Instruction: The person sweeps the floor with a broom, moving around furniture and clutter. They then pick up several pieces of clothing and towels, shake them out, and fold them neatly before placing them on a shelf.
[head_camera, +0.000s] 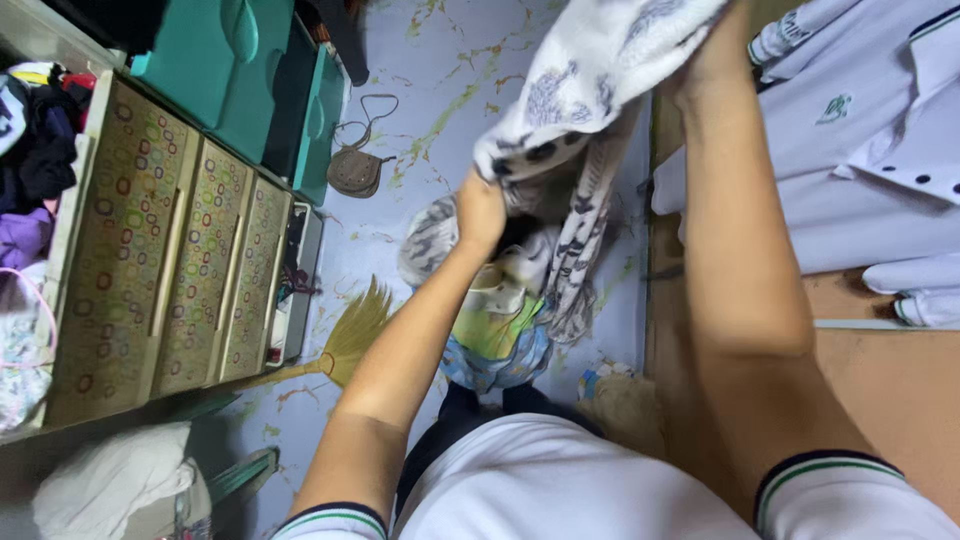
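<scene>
Left hand (480, 210): clenched on the lower edge of the cloth (585, 80), a white patterned piece held up over the floor (450, 60).
Right hand (715, 50): gripping the cloth's upper part.
Progress: we judge the cloth lifted and half spread, not yet laid down.
Below: more clothes (500, 330) heaped at our feet.
Edges: drawers (170, 250) left, bench (880, 380) with shirts (860, 150) right; narrow floor between.

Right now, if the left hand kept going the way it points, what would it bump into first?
Probably nothing new: the left hand already grips the patterned cloth. Beyond that lies marbled floor, though depth is unclear.
</scene>
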